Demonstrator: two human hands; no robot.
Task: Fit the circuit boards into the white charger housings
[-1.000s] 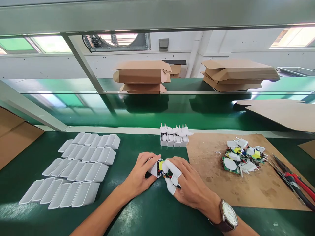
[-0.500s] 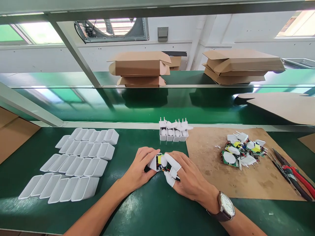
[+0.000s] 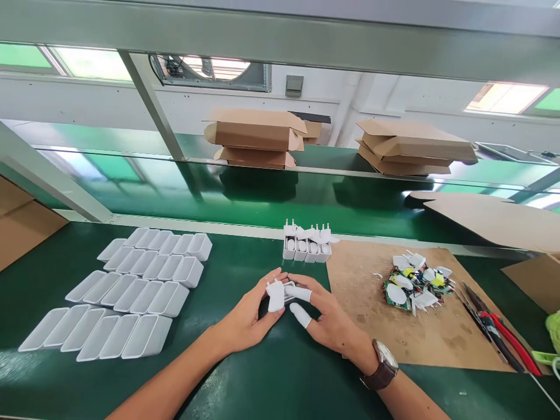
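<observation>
My left hand (image 3: 251,315) is closed round a white plug housing (image 3: 276,295), its pins pointing up and away from me. White finger covers sit on the thumb and a finger of my right hand (image 3: 326,315), which lies at the housing's right side with thumb and fingers apart; that finger touches the housing's edge. Beyond my hands stands a row of white housings (image 3: 307,249) with plug pieces on top. A pile of circuit boards with white plug parts (image 3: 415,283) lies at the right on the brown cardboard sheet (image 3: 359,315).
Rows of white open cases (image 3: 144,294) fill the left of the green table (image 3: 245,385). Red-handled pliers (image 3: 503,332) lie at the right. Folded cardboard boxes (image 3: 258,134) rest on the shelf behind. A metal beam (image 3: 280,35) crosses overhead.
The circuit board with a yellow part that showed between my hands is no longer visible; the plug face with pins now shows there. My right fingers have spread. The view has tilted and shifted.
</observation>
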